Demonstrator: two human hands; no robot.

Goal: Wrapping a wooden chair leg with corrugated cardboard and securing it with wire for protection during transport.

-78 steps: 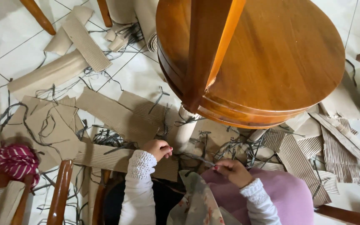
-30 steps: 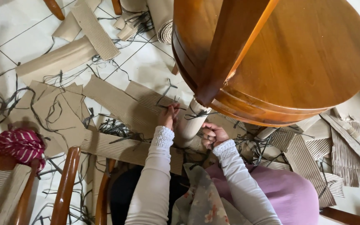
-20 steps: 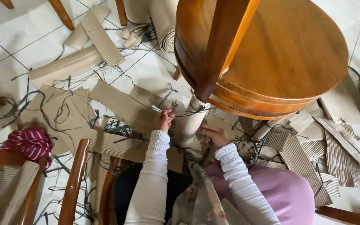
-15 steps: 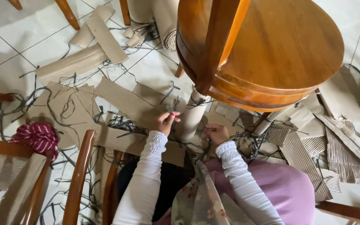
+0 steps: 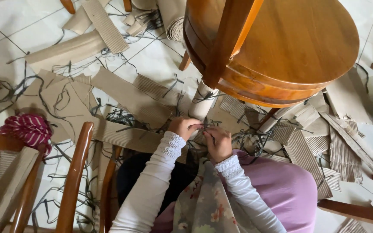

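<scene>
Both hands [image 5: 201, 131] have drawn together, pinching thin dark strips [image 5: 238, 140] beside the cardboard-wrapped leg [image 5: 202, 101].

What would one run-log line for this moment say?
left hand: pinching dark strand at cardboard-wrapped table leg | right hand: closed beside it, contents hidden | floor: cardboard scraps
</scene>
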